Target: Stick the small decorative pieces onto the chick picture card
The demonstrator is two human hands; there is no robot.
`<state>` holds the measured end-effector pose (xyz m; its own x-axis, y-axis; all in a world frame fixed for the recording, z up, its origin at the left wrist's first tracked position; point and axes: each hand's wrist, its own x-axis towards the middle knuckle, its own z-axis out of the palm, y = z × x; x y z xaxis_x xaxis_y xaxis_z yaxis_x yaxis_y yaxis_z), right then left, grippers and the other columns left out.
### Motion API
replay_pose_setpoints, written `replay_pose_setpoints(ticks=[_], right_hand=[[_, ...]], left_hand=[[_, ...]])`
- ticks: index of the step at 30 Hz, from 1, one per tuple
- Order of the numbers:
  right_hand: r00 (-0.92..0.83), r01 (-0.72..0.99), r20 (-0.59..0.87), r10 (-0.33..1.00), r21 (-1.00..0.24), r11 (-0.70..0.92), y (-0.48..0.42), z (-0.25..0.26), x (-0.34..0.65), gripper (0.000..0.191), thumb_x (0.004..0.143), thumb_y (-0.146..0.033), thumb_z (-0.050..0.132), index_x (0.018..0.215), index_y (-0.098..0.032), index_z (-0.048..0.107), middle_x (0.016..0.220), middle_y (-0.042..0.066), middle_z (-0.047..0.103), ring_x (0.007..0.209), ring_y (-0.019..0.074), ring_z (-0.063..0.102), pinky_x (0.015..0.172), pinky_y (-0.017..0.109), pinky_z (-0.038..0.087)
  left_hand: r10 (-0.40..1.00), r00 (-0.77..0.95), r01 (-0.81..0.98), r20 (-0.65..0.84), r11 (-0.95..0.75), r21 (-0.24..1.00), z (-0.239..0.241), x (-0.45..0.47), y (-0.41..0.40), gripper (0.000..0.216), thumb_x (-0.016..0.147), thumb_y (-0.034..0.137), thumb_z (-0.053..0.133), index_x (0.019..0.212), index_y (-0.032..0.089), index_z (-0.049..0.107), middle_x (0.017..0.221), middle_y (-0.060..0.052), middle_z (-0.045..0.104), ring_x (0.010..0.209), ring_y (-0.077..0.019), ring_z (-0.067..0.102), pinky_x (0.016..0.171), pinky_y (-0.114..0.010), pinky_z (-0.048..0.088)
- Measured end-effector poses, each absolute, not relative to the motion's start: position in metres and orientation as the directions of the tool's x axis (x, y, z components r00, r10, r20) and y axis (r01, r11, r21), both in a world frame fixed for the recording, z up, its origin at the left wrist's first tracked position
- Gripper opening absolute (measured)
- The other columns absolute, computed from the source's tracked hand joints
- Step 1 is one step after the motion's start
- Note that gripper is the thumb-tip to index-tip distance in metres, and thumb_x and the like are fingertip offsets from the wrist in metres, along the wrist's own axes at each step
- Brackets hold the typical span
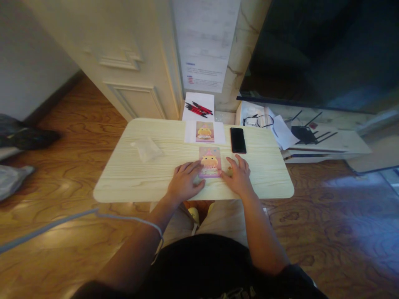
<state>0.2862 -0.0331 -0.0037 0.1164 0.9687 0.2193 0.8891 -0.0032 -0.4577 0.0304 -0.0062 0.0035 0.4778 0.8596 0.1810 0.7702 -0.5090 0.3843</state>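
Observation:
A pink picture card (209, 160) with a yellow cartoon figure lies flat on the pale wooden table (124, 182). My left hand (186, 181) rests at its left side, palm down, fingers stretched out and their tips on the card's edge. On the other side is my right hand (239, 176), fingers spread, its thumb reaching the card's lower right edge. Between that thumb and index finger a small orange-brown patch (230, 168) shows, too small to name. Just beyond lies a white sheet (190, 132) bearing a similar printed picture (205, 131).
A black phone (238, 140) lies at the table's right, a clear plastic bag (146, 149) at its left. Behind the table are several red and black pens (198, 109) on white paper, a box with a cable (257, 118), and a black router (304, 135).

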Motion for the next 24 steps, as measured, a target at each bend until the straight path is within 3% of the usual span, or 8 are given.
replay_pose_setpoints(ticks=[7,10,13,17,24], right_hand=[[0.039,0.847,0.23,0.973,-0.524,0.09,-0.022,0.012,0.284,0.057,0.092,-0.047,0.066,0.144,-0.025,0.057,0.155,0.013,0.047,0.142,0.0342,0.042,0.117,0.053,0.038],[0.275,0.805,0.225,0.935,-0.585,-0.096,0.006,0.006,0.301,0.062,0.091,-0.041,0.065,0.146,-0.017,0.05,0.146,0.019,0.052,0.136,0.0359,0.046,0.113,0.055,0.04],[0.475,0.736,0.179,0.862,-0.617,-0.278,0.043,-0.002,0.319,0.068,0.087,-0.04,0.068,0.144,-0.011,0.046,0.139,0.023,0.055,0.129,0.0396,0.049,0.108,0.059,0.041],[0.532,0.725,0.135,0.836,-0.583,-0.367,0.081,-0.009,0.33,0.077,0.079,-0.044,0.075,0.142,-0.012,0.046,0.135,0.024,0.056,0.126,0.0437,0.048,0.104,0.064,0.041],[0.547,0.703,0.168,0.82,-0.623,-0.342,0.102,-0.011,0.329,0.079,0.077,-0.047,0.076,0.141,-0.016,0.044,0.132,0.024,0.055,0.122,0.0435,0.049,0.099,0.064,0.044]], left_hand=[[0.803,0.555,0.677,0.215,-0.587,0.444,0.028,0.074,0.016,0.062,0.089,0.045,0.065,0.147,0.029,0.053,0.161,-0.006,0.047,0.146,-0.0346,0.043,0.119,-0.055,0.035],[0.771,0.579,0.58,0.266,-0.619,0.53,0.026,0.112,0.038,0.066,0.089,0.046,0.066,0.148,0.023,0.05,0.159,-0.009,0.049,0.147,-0.0325,0.044,0.121,-0.052,0.036],[0.828,0.496,0.563,0.263,-0.537,0.628,0.018,0.146,0.054,0.073,0.086,0.038,0.067,0.152,0.018,0.043,0.151,-0.013,0.055,0.141,-0.0301,0.052,0.118,-0.048,0.043],[0.843,0.475,0.574,0.252,-0.513,0.638,0.011,0.174,0.064,0.067,0.086,0.034,0.067,0.146,0.015,0.046,0.143,-0.016,0.061,0.134,-0.0327,0.057,0.114,-0.049,0.048],[0.84,0.476,0.562,0.263,-0.52,0.643,0.009,0.185,0.077,0.066,0.083,0.028,0.068,0.143,0.016,0.046,0.143,-0.016,0.06,0.134,-0.0315,0.058,0.116,-0.048,0.047]])
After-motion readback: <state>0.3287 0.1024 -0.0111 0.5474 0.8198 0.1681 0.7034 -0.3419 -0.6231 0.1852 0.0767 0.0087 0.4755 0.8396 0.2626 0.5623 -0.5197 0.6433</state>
